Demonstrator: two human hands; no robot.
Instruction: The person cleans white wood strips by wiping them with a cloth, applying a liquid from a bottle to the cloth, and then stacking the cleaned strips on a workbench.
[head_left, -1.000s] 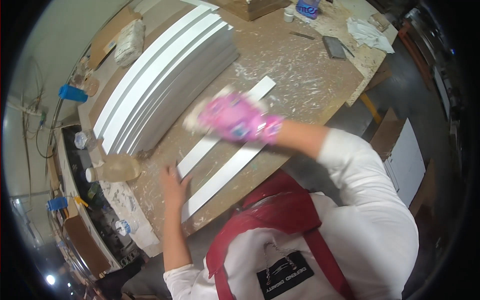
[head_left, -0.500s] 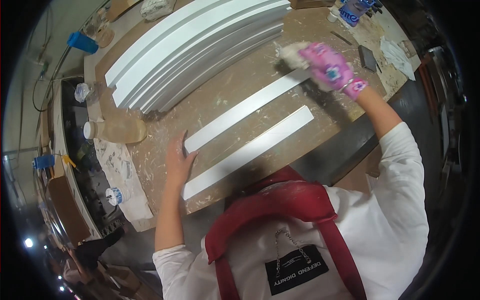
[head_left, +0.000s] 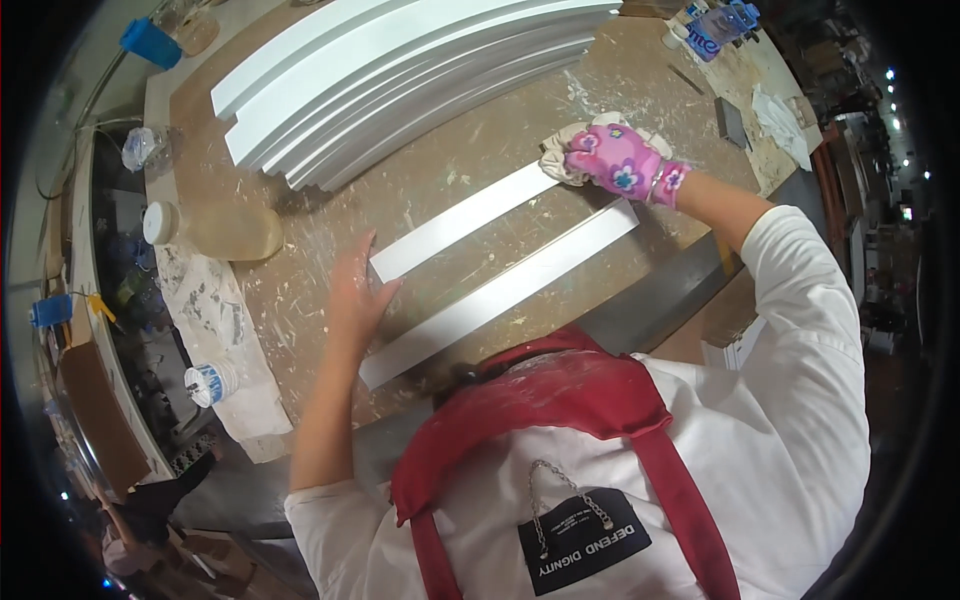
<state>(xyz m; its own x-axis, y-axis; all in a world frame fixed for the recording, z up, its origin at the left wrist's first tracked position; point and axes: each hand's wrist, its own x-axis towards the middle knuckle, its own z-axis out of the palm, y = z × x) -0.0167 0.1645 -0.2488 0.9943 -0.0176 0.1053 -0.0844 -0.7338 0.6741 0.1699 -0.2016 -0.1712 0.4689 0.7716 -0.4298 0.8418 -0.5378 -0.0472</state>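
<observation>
Two white strips lie slantwise on the brown work table [head_left: 420, 190]. The farther white strip [head_left: 465, 220] has my bare left hand [head_left: 357, 290] at its left end, thumb and fingers spread apart around the end. In a pink flowered glove, my right hand [head_left: 618, 160] is closed on a cream-coloured rag [head_left: 565, 155]. It presses the rag on the strip's right end, which is hidden beneath. Nearer to me, the second white strip [head_left: 510, 290] lies untouched, roughly parallel to the first.
A tall stack of white strips [head_left: 400, 85] stands at the far side. To the left are a capped jug of yellowish liquid [head_left: 225, 230] and a small white tub [head_left: 210, 384]. A dark block [head_left: 731, 122], a white cloth [head_left: 780, 125] and a blue-labelled bottle [head_left: 720, 30] sit at the right.
My right hand with the rag has slid leftward and nearer along the farther strip. My left hand stays at its left end. The view has shifted slightly.
</observation>
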